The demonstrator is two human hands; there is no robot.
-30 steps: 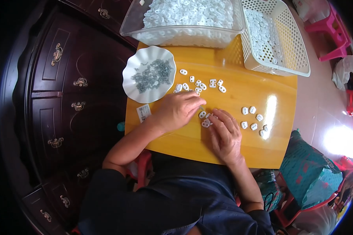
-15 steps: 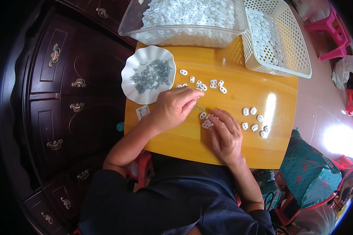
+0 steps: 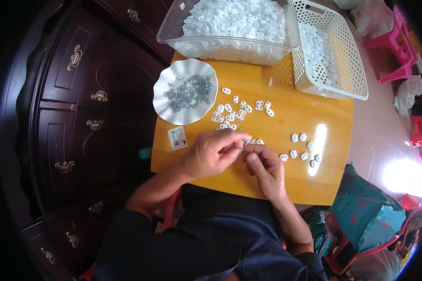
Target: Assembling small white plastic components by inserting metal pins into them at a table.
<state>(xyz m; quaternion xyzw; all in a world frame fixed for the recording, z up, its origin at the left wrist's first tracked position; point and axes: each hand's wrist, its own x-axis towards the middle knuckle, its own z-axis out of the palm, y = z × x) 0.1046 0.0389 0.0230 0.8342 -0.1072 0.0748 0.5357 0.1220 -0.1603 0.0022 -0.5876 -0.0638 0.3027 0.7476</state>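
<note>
Over the front part of the table my left hand (image 3: 214, 152) and my right hand (image 3: 266, 169) meet fingertip to fingertip. Thumb and forefinger of the left are pinched on a tiny thin item, too small to name. The right hand's fingers are curled and pressed together; whatever they hold is hidden. Just beyond the fingertips lie small white plastic pieces with two holes (image 3: 259, 142). More of these white pieces (image 3: 228, 107) are scattered farther off, between the hands and a white scalloped bowl (image 3: 162, 104) of small grey screw-like parts (image 3: 192, 92).
Several white pieces with dark marks (image 3: 304, 156) lie apart at the right. A clear bin (image 3: 229, 43) and a perforated white basket (image 3: 356, 70), both holding white parts, stand at the back. A printed card (image 3: 177, 137) lies left. Dark cabinets (image 3: 122, 136) flank the table.
My left hand has come nearer and met the right. The right hand has left the white pieces it was touching and curled its fingers. Another marked piece now shows at the right group.
</note>
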